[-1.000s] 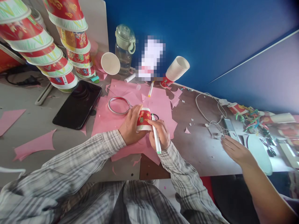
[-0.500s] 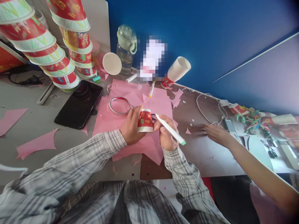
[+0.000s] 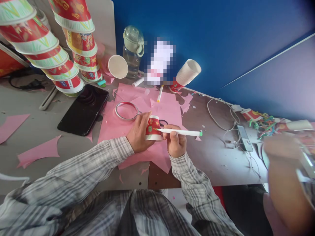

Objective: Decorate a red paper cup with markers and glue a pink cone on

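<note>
My left hand [image 3: 138, 135] is closed around a red and white paper cup [image 3: 154, 127], which is turned rim down above the pink paper [image 3: 157, 160]. In my right hand [image 3: 176, 142] is a white marker with a green end [image 3: 188, 132], lying nearly level. Its green tip points left and meets or nearly meets the cup's side. Behind the marker lie black scissor handles [image 3: 162, 123], partly hidden. A roll of tape [image 3: 126, 110] rests on the paper beyond my left hand.
Two tall towers of cups [image 3: 67, 84] [image 3: 91, 75] rise at left, near a black phone [image 3: 83, 109]. A bottle [image 3: 133, 52], a cup on its side [image 3: 118, 66] and stacked cups [image 3: 188, 72] stand at the back. At right are cables [image 3: 242, 137] and another person's blurred arm [image 3: 286, 177].
My right hand has swung the marker from a slant to nearly level, bringing its tip to the cup. The other person's arm has drawn back to the right.
</note>
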Available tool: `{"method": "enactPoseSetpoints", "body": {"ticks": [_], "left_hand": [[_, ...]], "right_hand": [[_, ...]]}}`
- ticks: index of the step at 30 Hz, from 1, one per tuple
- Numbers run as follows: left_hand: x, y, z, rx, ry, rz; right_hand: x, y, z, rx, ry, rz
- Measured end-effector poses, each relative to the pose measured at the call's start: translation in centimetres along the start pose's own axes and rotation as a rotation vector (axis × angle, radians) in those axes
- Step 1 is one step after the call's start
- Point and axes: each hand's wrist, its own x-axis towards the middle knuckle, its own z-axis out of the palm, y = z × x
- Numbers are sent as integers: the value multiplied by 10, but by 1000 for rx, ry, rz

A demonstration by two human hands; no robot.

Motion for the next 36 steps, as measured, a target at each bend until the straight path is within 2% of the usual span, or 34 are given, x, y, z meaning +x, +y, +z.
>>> {"method": "enactPoseSetpoints", "body": {"ticks": [5, 12, 36], "left_hand": [[0, 2, -4, -7, -70, 12], [-1, 4, -2, 11, -70, -26], [0, 4, -3, 19, -69, -27]], "right_hand": [[0, 1, 0, 31, -16, 33], [0, 0, 1, 29, -9, 53], [1, 1, 3, 8, 10, 35]]}}
